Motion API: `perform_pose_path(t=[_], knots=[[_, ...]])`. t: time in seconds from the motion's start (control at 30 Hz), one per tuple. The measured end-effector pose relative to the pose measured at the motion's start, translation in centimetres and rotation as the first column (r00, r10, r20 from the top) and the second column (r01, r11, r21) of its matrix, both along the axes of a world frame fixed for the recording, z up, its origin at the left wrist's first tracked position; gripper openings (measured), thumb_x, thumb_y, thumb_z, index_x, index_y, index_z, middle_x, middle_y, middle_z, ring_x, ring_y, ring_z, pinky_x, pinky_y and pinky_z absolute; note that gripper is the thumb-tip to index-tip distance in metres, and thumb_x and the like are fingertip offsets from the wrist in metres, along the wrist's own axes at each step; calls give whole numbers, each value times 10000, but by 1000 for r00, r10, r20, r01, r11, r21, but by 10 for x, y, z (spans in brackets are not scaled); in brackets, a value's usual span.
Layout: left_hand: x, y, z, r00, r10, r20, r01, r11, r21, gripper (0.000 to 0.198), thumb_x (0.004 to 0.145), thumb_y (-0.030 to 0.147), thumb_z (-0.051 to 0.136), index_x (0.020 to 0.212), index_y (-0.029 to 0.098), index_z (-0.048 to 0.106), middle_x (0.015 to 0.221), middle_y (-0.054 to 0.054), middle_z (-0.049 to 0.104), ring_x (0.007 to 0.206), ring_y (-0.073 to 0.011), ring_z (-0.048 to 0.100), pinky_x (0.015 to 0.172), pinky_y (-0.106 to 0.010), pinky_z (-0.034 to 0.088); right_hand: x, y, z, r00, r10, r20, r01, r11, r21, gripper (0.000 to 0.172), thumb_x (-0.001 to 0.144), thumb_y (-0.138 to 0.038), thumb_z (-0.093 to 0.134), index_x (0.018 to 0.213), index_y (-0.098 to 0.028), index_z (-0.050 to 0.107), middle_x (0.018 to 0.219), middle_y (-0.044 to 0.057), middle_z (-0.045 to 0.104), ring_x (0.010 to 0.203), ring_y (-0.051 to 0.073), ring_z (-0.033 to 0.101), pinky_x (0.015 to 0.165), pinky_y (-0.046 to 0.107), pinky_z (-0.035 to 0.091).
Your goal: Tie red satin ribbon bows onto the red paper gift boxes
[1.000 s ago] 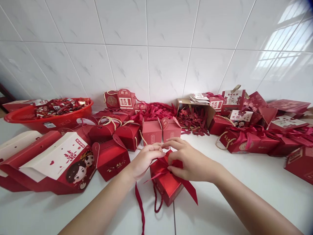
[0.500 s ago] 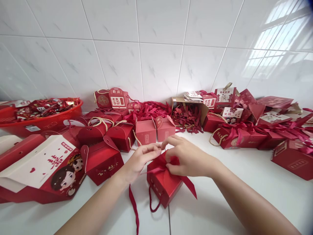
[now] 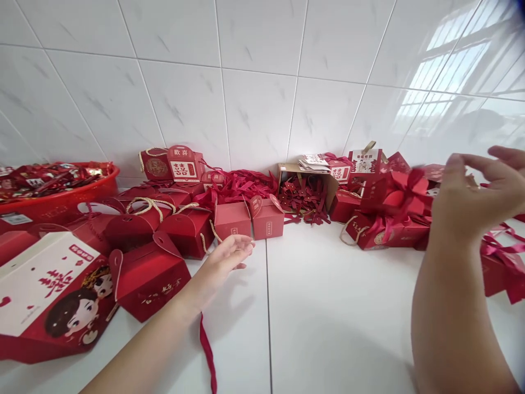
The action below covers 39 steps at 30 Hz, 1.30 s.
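Note:
My left hand (image 3: 223,264) hovers over the white table, its fingers loosely stretched and nothing in them. Below its wrist a dark red ribbon strip (image 3: 207,350) hangs or lies; its upper end is hidden. My right hand (image 3: 479,191) is raised at the right with its fingers apart, just beside a red gift box with a ribbon bow (image 3: 404,197). That box is slightly blurred and sits on or just above another ribboned red box (image 3: 394,232). I cannot tell whether the two touch.
Red gift boxes (image 3: 151,279) with rope handles crowd the left. A red basin (image 3: 77,189) of wrapped sweets stands behind them. Against the tiled wall lie loose red ribbons (image 3: 246,186) and a cardboard box (image 3: 333,194) of red flower-shaped pieces. Several more gift boxes stand right.
The bowed gift box has gone from between my hands to the pile at the right. My right hand has moved right and up, with fingers apart. The left stays near its place.

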<state>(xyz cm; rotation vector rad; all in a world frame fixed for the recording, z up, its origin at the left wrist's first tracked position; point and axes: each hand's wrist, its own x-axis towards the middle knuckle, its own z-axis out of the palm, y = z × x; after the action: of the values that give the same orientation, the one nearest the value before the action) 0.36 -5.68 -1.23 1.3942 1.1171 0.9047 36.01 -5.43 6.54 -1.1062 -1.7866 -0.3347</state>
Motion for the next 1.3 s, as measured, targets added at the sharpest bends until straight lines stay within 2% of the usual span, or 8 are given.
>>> perform_pose_path(t=[0.2, 0.33, 0.43, 0.5, 0.6, 1.07, 1.2, 1.3], knots=[[-8, 1, -3, 910, -26, -415, 118, 973, 199, 313, 765, 418, 588, 1000, 218, 536, 1093, -59, 569, 1073, -233, 508, 933, -376, 384, -29, 9, 1, 935, -250, -251, 283, 953, 105, 137, 840, -272, 573, 830, -219, 699, 971, 102, 614, 1040, 288, 538, 818, 443, 463], [-19, -8, -1, 454, -506, -733, 591, 787, -177, 559, 489, 342, 798, 1005, 289, 587, 1099, -17, 535, 1032, -262, 501, 843, -355, 426, -60, 18, -5, 982, -144, -118, 117, 969, -216, 135, 783, -281, 610, 753, -197, 711, 883, 69, 673, 875, 229, 619, 794, 383, 481], [-22, -12, -1, 261, -544, -798, 632, 720, -285, 533, 409, 265, 817, 902, 295, 618, 1055, -4, 514, 1042, -282, 476, 755, -313, 431, -88, 14, -19, 937, 310, 161, -71, 620, -781, 215, 755, -360, 631, 905, -238, 725, 957, 39, 695, 852, 218, 639, 700, 313, 484], [-22, -10, -4, 286, -489, -824, 574, 776, -261, 310, 498, 247, 763, 780, 265, 635, 979, -4, 525, 1003, -265, 493, 720, -290, 420, -111, 8, -31, 825, 525, 208, 0, 369, -930, 335, 738, -425, 639, 1015, -248, 703, 1004, 45, 694, 847, 224, 641, 652, 297, 470], [-24, -4, -9, 398, -448, -800, 487, 843, -230, 59, 632, 259, 656, 683, 231, 648, 892, -8, 566, 837, -210, 549, 664, -276, 407, -146, 0, -49, 699, 690, 185, -8, 267, -964, 362, 795, -440, 563, 1056, -219, 682, 996, 60, 695, 837, 214, 627, 637, 290, 445], [-27, 10, -19, 559, -205, -803, 392, 919, 38, 205, 822, 326, 468, 716, 194, 582, 787, -34, 637, 745, -199, 564, 669, -298, 411, -228, -55, -142, 387, 839, 383, -584, 545, -602, 168, 844, -239, 490, 833, -226, 656, 772, 4, 578, 628, 138, 475, 495, 254, 317], [-19, 4, -9, 808, -379, -451, 403, 914, -46, 498, 920, 514, 255, 814, 181, 610, 845, -34, 647, 784, -171, 566, 736, -287, 434, -221, -47, -120, 633, 742, -224, -742, 498, -449, 73, 816, -190, 490, 769, -197, 547, 800, 33, 554, 715, 153, 485, 638, 262, 396], [-15, 0, -5, 877, -431, -210, 417, 902, -109, 544, 908, 577, 253, 813, 166, 596, 633, -6, 572, 628, -144, 519, 674, -290, 428, -212, -34, -98, 489, 315, -813, -816, 495, -299, 105, 862, -282, 465, 793, -205, 485, 727, 0, 518, 656, 136, 470, 626, 261, 400]])
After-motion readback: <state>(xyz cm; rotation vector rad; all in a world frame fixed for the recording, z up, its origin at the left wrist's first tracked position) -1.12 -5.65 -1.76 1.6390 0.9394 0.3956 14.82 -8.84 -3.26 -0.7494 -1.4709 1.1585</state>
